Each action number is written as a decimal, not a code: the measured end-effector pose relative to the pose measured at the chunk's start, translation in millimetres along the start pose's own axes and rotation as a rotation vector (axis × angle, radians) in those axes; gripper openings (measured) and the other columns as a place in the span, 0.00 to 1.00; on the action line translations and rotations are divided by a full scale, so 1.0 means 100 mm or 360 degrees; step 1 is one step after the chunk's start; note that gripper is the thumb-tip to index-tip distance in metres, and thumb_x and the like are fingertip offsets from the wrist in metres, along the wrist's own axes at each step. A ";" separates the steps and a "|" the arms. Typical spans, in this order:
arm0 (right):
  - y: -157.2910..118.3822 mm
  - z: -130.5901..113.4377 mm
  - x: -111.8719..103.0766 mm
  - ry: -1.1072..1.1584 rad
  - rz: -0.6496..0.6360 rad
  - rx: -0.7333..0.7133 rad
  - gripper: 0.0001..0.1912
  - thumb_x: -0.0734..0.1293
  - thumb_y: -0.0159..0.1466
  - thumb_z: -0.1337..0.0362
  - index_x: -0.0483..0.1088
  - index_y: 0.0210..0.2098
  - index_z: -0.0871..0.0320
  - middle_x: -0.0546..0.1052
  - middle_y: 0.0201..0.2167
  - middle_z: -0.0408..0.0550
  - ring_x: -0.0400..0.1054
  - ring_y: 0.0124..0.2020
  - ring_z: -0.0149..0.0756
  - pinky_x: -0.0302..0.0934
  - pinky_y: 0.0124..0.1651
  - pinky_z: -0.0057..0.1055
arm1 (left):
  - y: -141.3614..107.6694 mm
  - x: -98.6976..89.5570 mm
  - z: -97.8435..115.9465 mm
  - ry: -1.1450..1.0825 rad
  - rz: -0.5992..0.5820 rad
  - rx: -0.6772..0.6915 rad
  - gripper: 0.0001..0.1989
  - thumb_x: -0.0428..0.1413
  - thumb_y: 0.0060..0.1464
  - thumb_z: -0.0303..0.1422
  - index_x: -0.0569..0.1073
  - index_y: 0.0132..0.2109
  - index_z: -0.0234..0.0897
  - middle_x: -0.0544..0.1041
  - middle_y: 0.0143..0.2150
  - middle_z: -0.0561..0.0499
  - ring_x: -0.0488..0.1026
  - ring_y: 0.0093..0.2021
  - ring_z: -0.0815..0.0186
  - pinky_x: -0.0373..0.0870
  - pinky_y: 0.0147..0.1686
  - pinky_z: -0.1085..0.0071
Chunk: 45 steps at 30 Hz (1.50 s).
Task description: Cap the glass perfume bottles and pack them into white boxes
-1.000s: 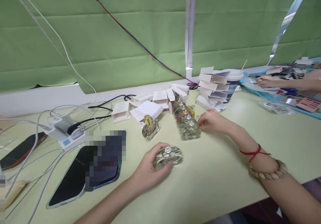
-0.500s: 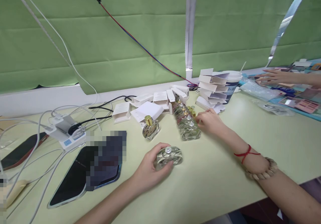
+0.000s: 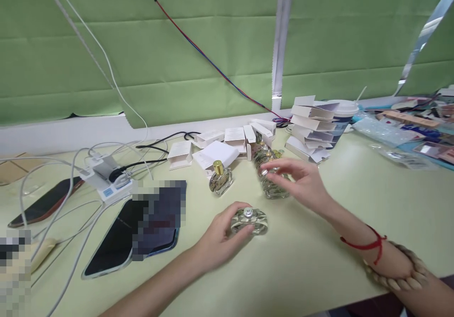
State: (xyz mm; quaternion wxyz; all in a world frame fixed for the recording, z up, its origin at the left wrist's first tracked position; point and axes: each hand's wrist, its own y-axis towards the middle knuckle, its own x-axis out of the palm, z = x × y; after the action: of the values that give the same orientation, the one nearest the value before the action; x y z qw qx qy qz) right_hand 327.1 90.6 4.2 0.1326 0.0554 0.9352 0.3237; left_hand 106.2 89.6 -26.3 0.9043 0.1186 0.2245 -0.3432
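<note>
The right hand had left its spot at the far side of the row of glass bottles, beside the gold caps, and had come up in front of the row, hiding part of it. Its thumb and forefinger, earlier down by the caps, now met around a small shiny piece, too small to make out well. A co-worker's hand had gone from the things at the far right, and a long peach-coloured box there lay uncovered. The view had turned a little to the left, so more of the brown cardboard showed at that edge.
</note>
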 end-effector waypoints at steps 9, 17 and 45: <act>-0.17 -0.02 0.27 0.0602 -0.0638 0.0236 0.14 0.69 0.58 0.69 0.72 0.44 0.54 0.78 0.38 0.44 0.71 0.41 0.28 0.64 0.44 0.27 | 0.03 0.03 -0.09 -0.0070 0.0046 0.0191 0.19 0.51 0.58 0.36 0.64 0.55 0.36 0.71 0.51 0.45 0.71 0.47 0.63 0.68 0.45 0.70; -0.17 -0.04 0.24 0.0515 -0.0685 0.0271 0.16 0.71 0.56 0.67 0.72 0.45 0.54 0.78 0.38 0.45 0.70 0.41 0.31 0.64 0.47 0.30 | 0.02 0.04 -0.14 0.0006 0.0073 0.0199 0.20 0.52 0.58 0.37 0.64 0.56 0.37 0.70 0.54 0.45 0.70 0.50 0.62 0.68 0.46 0.70; -0.20 -0.04 0.27 0.0304 -0.0650 0.0532 0.25 0.73 0.52 0.59 0.69 0.49 0.53 0.76 0.31 0.44 0.70 0.38 0.35 0.65 0.44 0.34 | 0.02 0.04 -0.10 0.0050 0.0025 0.0051 0.14 0.51 0.58 0.40 0.66 0.47 0.36 0.70 0.34 0.51 0.66 0.31 0.69 0.61 0.26 0.77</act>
State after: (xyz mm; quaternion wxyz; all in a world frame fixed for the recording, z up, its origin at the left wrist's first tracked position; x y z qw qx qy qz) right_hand 299.2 78.0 -10.6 0.0954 -0.1438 0.9757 0.1352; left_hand 106.4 92.7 -36.8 0.9014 0.1403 0.2321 -0.3376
